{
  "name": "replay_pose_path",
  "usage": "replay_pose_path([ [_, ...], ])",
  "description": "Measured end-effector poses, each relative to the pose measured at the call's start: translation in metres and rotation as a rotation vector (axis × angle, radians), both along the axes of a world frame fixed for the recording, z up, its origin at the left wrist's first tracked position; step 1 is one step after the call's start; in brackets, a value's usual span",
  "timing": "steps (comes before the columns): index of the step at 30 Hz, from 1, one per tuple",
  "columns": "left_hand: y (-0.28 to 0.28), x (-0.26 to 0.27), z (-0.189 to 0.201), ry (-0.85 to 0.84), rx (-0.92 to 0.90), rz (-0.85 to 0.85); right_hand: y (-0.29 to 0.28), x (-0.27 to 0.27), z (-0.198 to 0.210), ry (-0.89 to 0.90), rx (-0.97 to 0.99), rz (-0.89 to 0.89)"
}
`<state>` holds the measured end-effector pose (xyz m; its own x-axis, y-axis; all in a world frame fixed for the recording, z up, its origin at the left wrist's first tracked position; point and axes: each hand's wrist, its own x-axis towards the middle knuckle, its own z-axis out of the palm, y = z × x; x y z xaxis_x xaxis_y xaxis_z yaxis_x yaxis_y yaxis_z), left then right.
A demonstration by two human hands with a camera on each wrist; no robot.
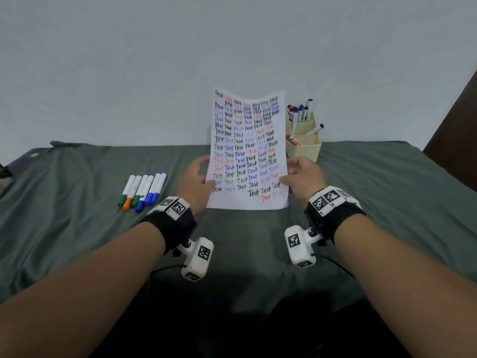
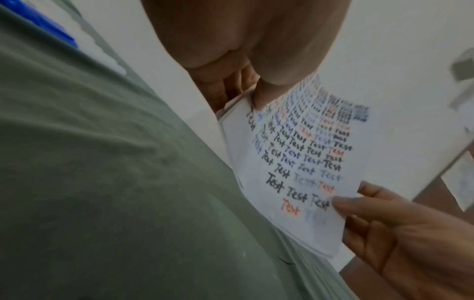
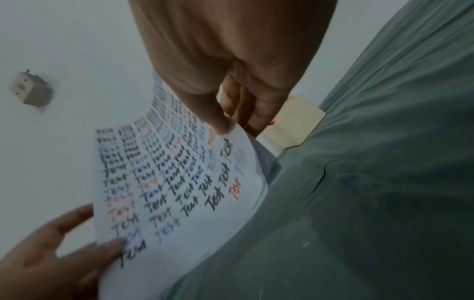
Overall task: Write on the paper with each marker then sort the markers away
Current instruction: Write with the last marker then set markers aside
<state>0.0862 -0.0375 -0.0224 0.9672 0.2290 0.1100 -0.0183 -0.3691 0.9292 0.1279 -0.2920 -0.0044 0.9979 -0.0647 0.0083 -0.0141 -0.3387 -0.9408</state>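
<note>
A white paper covered in rows of "Test" in black, blue and red is held up off the green cloth, tilted toward me. My left hand pinches its left edge, thumb on the front. My right hand pinches the right edge the same way. The left wrist view shows the paper with the right hand on its far side; in the right wrist view the paper has the thumb pressed on it. Several capped markers, green, orange and blue, lie in a row left of my left hand.
A cream holder with tiered compartments stands behind the paper on the right, with several markers in it. A green cloth covers the table, which ends at a pale wall. A brown panel stands at the far right.
</note>
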Motion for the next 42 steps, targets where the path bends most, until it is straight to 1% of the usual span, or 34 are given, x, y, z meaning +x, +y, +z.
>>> replay_pose_path([
  [2,-0.003,0.002,0.005,-0.076,-0.025,0.014,0.004,0.002,0.001,-0.09,0.009,-0.032],
  [5,-0.011,0.007,0.007,-0.146,0.063,0.06,0.009,0.001,-0.005,-0.188,-0.009,-0.082],
  [7,-0.015,0.011,0.003,-0.154,0.127,0.076,0.01,-0.002,-0.012,-0.214,-0.046,-0.105],
  [10,-0.017,0.012,-0.006,-0.114,0.264,0.107,0.009,-0.005,-0.027,-0.189,-0.066,-0.116],
  [14,-0.015,0.014,-0.018,-0.043,0.263,0.127,0.003,-0.008,-0.04,-0.151,-0.11,-0.084],
  [19,-0.012,0.018,-0.025,-0.051,0.281,0.099,-0.002,-0.005,-0.041,-0.163,-0.133,-0.067],
  [22,-0.008,0.02,-0.021,-0.05,0.315,0.095,-0.001,-0.001,-0.037,-0.136,-0.212,-0.051],
  [25,-0.002,0.022,-0.011,-0.051,0.402,0.099,-0.003,0.006,-0.027,-0.132,-0.297,-0.029],
  [28,0.007,0.028,-0.002,-0.018,0.494,0.085,-0.006,0.009,-0.011,-0.14,-0.316,0.038],
  [30,0.012,0.031,0.003,-0.012,0.601,0.031,-0.007,0.011,-0.003,-0.105,-0.353,0.098],
  [32,0.014,0.03,0.007,-0.057,0.651,-0.05,-0.006,0.011,0.003,-0.009,-0.458,0.164],
  [33,0.015,0.029,0.009,-0.048,0.646,-0.064,-0.007,0.012,0.004,0.025,-0.471,0.172],
  [36,0.015,0.026,0.013,0.071,0.538,-0.066,-0.01,0.012,0.003,0.075,-0.34,0.143],
  [37,0.014,0.025,0.013,0.108,0.498,-0.094,-0.01,0.011,0.002,0.098,-0.313,0.138],
  [39,0.013,0.02,0.011,0.12,0.464,-0.162,-0.011,0.009,-0.002,0.135,-0.294,0.158],
  [40,0.013,0.018,0.009,0.108,0.427,-0.171,-0.011,0.009,-0.004,0.131,-0.293,0.167],
  [42,0.013,0.014,0.005,0.092,0.307,-0.189,-0.011,0.008,-0.007,0.097,-0.301,0.174],
])
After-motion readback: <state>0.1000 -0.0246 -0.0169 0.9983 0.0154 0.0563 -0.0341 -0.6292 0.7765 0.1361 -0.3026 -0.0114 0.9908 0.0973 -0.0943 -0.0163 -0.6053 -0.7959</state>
